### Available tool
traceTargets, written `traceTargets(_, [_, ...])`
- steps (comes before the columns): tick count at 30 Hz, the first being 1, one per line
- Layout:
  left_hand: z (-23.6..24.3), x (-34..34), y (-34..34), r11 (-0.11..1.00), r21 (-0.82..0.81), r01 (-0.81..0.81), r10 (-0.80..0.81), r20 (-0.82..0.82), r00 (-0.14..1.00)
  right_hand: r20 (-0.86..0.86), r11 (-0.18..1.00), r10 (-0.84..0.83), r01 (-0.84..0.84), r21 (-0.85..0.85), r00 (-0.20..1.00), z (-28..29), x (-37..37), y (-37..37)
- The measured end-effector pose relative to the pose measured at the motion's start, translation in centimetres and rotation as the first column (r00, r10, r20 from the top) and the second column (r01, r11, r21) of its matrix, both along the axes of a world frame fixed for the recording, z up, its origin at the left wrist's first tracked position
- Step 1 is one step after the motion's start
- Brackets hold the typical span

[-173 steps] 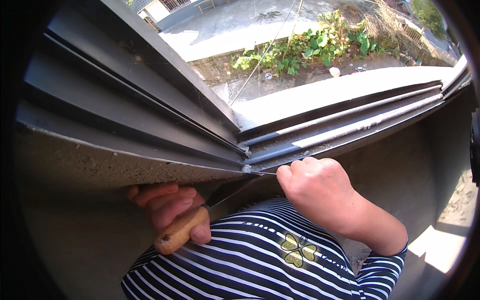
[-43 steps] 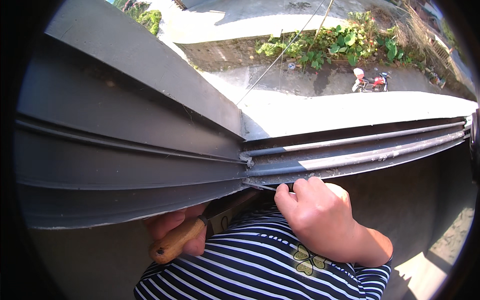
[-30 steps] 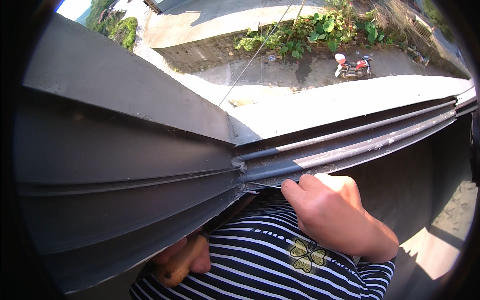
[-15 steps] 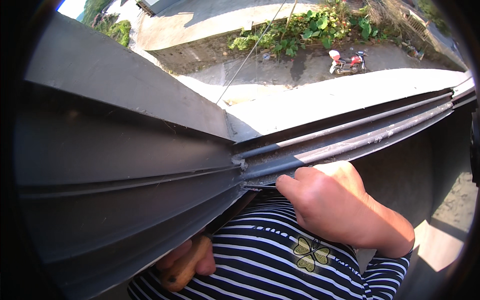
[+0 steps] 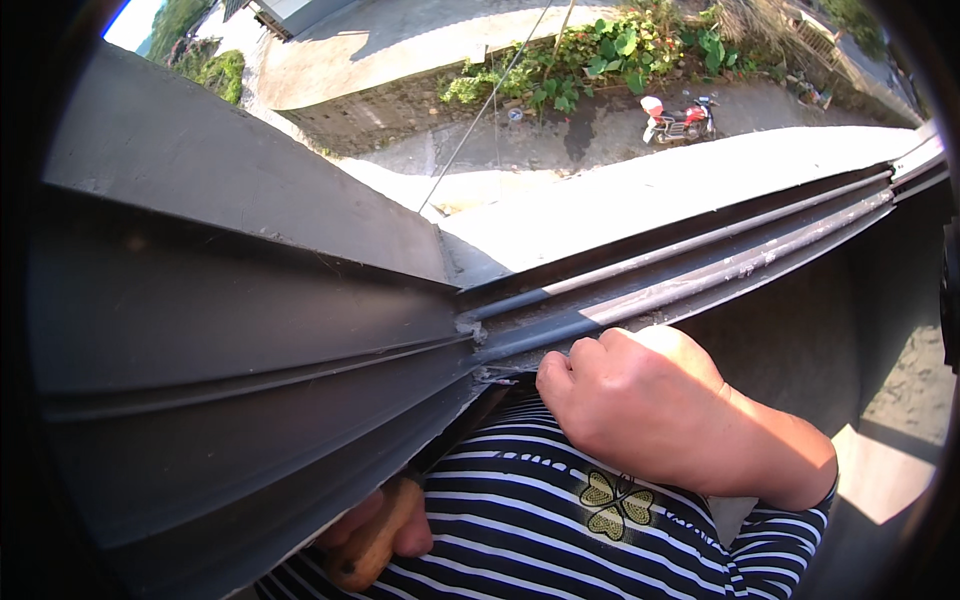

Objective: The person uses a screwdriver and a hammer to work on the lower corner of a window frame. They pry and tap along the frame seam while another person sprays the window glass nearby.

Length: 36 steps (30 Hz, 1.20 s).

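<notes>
My right hand (image 5: 640, 395) is closed in a fist at the inner edge of the dark window frame's sliding track (image 5: 600, 325), near its left corner. Whatever its fingers may hold is hidden. A thin dark sliver and grey debris (image 5: 492, 376) show in that corner, left of the knuckles. Low on the left, my left hand (image 5: 412, 535) grips a brown wooden handle (image 5: 375, 540) against my striped shirt. The frame's side hides most of that hand and the handle's far end. Grey crumbs (image 5: 470, 328) sit where track and side post meet.
The broad dark side post (image 5: 250, 320) fills the left. Beyond the track lie a sunlit white ledge (image 5: 700, 195) and a drop to a lane with a red motorcycle (image 5: 682, 122). A wire (image 5: 490, 100) slants outside. A wall (image 5: 790, 330) stands below the track at right.
The view has shifted slightly. My right hand has turned a little at the track, and the thin dark strip seen beside its fingers earlier shows less now. My left hand keeps its grip.
</notes>
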<state>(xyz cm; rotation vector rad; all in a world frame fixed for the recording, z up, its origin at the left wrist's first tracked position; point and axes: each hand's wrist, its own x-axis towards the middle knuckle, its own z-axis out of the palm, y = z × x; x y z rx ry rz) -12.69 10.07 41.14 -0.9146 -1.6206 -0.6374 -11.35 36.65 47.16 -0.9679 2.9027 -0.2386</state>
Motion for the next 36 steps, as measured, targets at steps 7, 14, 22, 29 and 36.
traceTargets(7, [0.3,-0.5,1.1,0.999,0.019,0.045,-0.046,0.009,0.999,-0.204,0.994,-0.028,0.007,-0.105,0.979,0.1,-0.2,1.2])
traceTargets(14, [0.0,-0.9,0.9,0.992,0.057,0.115,-0.109,-0.086,0.99,-0.221,0.991,-0.113,0.095,-0.093,0.969,-0.5,1.1,-1.1])
traceTargets(22, [-0.2,-1.3,0.3,0.992,0.044,0.119,-0.113,-0.124,0.986,-0.052,0.886,-0.25,0.207,-0.415,0.967,-4.1,1.2,-0.2])
traceTargets(29, [-0.3,-0.6,-0.2,0.996,0.035,0.076,-0.073,-0.089,0.993,-0.13,0.947,-0.212,0.17,-0.271,0.969,-2.3,2.4,0.3])
traceTargets(36, [-0.2,-1.8,1.5,0.925,0.087,0.37,-0.359,-0.118,0.926,-0.132,0.98,0.05,-0.074,-0.186,0.99,-0.5,-0.6,0.8])
